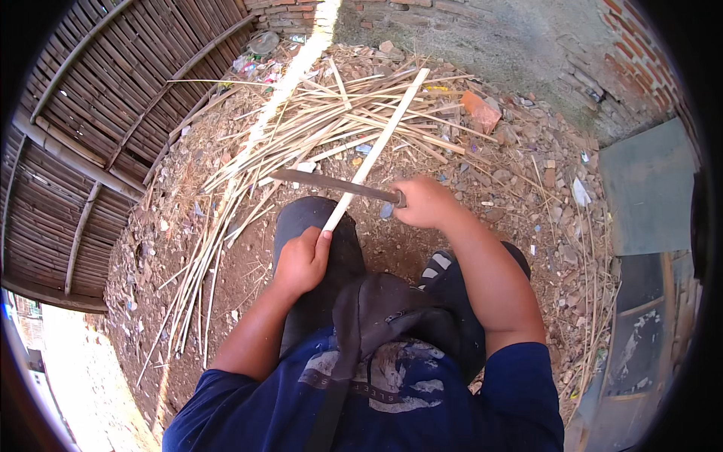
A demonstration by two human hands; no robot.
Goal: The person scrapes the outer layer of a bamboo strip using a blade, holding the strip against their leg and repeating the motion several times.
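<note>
A long pale strip of split bamboo point(385, 135) slants up and away from my left knee. My left hand point(303, 260) is closed around its near end, the thumb lying along it. My right hand point(426, 202) grips the handle of a long machete-like knife point(331, 181), whose blade points left. The blade crosses over the strip a little beyond my left hand; whether its edge touches the strip, I cannot tell. Most of the handle is hidden inside my right fist.
Past my knees lies a loose heap of bamboo strips point(301, 143) on rubble-strewn dirt. An orange brick chunk point(480, 111) sits at its right. A bamboo-slat wall point(113, 90) stands left, a brick and plaster wall point(489, 38) behind, and a grey-green panel point(648, 192) right.
</note>
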